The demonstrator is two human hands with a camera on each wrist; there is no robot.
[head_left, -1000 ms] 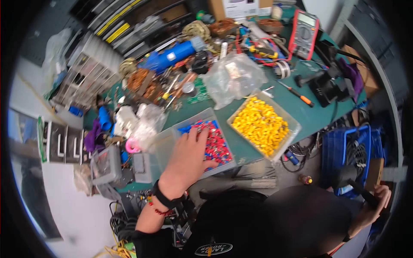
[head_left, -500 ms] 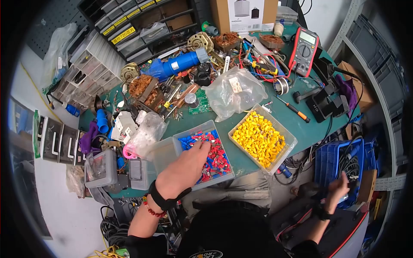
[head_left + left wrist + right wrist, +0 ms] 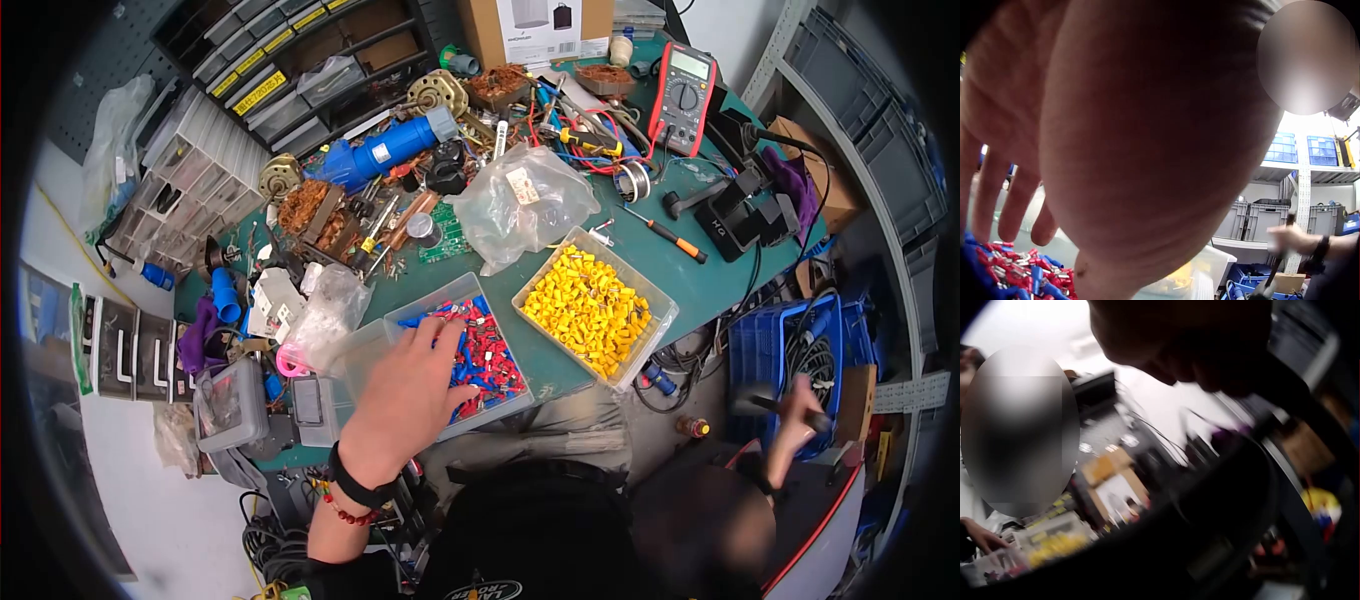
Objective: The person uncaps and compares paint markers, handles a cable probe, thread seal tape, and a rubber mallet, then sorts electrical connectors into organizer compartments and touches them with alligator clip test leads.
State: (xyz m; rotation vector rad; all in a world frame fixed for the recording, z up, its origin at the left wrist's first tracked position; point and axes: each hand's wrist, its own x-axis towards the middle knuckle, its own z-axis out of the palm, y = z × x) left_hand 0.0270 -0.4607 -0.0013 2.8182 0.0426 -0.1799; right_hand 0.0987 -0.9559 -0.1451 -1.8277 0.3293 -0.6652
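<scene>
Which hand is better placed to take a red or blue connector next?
Probably the left hand: it is over the box of red and blue connectors, with nothing visibly held. The right hand is off to the side, gripping a dark object.

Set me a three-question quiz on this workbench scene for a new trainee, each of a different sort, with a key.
1. Which colours are the small pieces beneath the left hand?
A) Green and white
B) Red and blue
C) Yellow only

2. True or false: the screwdriver lies on the green table, outside the tub of yellow pieces.

3. Fill the gap: the right hand grips a blurred object whose colour is ___.

Key: 1. B; 2. True; 3. dark
</scene>
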